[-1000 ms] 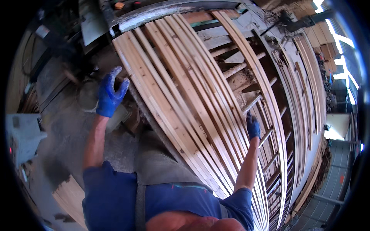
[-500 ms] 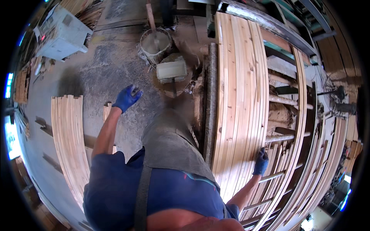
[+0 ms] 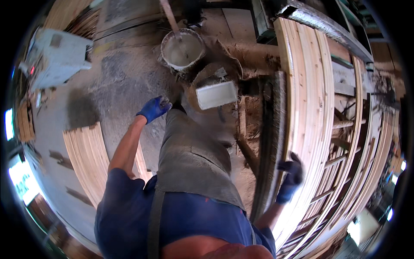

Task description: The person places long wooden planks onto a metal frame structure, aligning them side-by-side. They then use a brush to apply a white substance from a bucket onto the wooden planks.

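My left hand (image 3: 154,109), in a blue glove, hangs over the floor beside my apron, its fingers loosely curled and apart with nothing in them. My right hand (image 3: 292,178), also gloved in blue and slightly blurred, is raised over the near side of a row of long pale boards (image 3: 307,99). Its thumb and fingers are spread and hold nothing; whether it touches the boards I cannot tell. Along the boards runs a rough dark rail (image 3: 272,129). Ahead of me stand a crusted bucket (image 3: 194,36) with a wooden stick (image 3: 170,16) in it and a whitish rectangular container (image 3: 217,95).
Stacked wooden strips (image 3: 86,159) lie low at the left. Farther off on that side is a pale grey cabinet (image 3: 60,56). Beyond the boards, a slatted rack (image 3: 330,162) carries more long strips. A metal beam (image 3: 323,28) crosses the boards' far end.
My right hand has moved from the boards' far side to their near side and opened. My left hand has shifted slightly right. The bucket and container appear nearer, and the boards farther right.
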`<state>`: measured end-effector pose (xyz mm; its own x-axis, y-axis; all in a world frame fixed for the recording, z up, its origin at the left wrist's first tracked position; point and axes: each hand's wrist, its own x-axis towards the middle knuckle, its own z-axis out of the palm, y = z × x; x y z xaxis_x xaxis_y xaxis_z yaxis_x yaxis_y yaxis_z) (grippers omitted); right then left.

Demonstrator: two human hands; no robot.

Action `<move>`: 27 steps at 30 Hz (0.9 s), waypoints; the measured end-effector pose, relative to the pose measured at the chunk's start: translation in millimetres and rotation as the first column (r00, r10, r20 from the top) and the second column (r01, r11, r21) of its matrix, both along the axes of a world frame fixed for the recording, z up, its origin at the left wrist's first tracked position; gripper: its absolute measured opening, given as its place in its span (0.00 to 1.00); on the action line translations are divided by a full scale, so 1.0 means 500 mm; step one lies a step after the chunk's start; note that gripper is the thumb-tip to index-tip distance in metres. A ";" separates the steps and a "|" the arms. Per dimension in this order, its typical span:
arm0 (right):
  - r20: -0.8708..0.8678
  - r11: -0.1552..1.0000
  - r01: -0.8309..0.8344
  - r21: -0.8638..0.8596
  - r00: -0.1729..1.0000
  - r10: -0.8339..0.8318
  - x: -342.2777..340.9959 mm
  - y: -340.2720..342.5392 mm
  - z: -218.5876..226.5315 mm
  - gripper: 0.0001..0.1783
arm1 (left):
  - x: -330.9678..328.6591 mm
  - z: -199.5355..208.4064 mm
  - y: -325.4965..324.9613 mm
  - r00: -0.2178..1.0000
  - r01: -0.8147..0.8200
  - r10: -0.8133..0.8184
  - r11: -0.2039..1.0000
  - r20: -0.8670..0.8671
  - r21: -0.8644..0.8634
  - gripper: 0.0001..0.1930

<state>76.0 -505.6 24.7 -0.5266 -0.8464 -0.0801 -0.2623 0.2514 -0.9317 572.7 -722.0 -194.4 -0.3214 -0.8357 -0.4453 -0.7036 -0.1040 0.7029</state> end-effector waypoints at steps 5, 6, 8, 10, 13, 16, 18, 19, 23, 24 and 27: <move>-0.233 0.828 -0.169 0.534 0.912 0.337 0.234 -0.208 -0.316 0.15 | 0.030 -0.076 -0.160 0.989 0.133 -0.133 0.991 -0.061 -0.016 0.15; -0.174 0.864 -0.161 0.477 0.946 0.272 0.247 -0.228 -0.353 0.16 | 0.025 -0.063 -0.183 0.984 0.154 -0.158 0.987 -0.080 -0.055 0.14; -0.074 0.904 -0.176 0.390 0.972 0.222 0.296 -0.303 -0.363 0.17 | 0.057 -0.136 -0.164 0.927 0.363 -0.370 0.925 -0.058 -0.110 0.12; -0.020 0.912 -0.196 0.360 0.976 0.218 0.379 -0.446 -0.284 0.18 | 0.055 -0.179 -0.119 0.818 0.555 -0.574 0.803 -0.033 -0.217 0.12; -0.229 0.752 -0.350 0.558 0.807 0.545 0.459 -0.627 -0.380 0.15 | 0.052 -0.221 -0.066 0.912 0.387 -0.352 0.908 -0.212 0.160 0.12; -0.220 0.258 -0.454 0.853 0.135 0.966 0.443 -0.752 -0.588 0.13 | 0.077 -0.188 -0.094 0.921 0.314 -0.173 0.861 -0.349 0.401 0.12; 0.098 0.370 -0.393 0.842 0.786 0.611 0.445 -0.747 -0.718 0.15 | 0.109 -0.194 -0.095 0.950 0.092 0.076 0.861 -0.304 0.501 0.12; 0.159 0.394 -0.327 0.859 0.901 0.403 0.450 -0.740 -0.781 0.16 | 0.128 -0.172 -0.104 0.952 -0.009 0.149 0.887 -0.268 0.462 0.11; 0.060 0.372 -0.257 0.892 0.883 0.466 0.418 -0.691 -0.988 0.19 | 0.204 -0.173 -0.119 0.969 -0.120 0.171 0.956 -0.178 0.268 0.16; 0.007 0.354 -0.254 0.900 0.820 0.573 0.418 -0.684 -1.006 0.19 | 0.216 -0.170 -0.114 0.959 -0.152 0.210 0.947 -0.189 0.283 0.16; -0.232 0.269 -0.157 0.950 0.218 0.948 0.447 -0.692 -0.990 0.18 | 0.237 -0.204 -0.066 0.997 -0.031 0.036 0.996 -0.068 0.078 0.17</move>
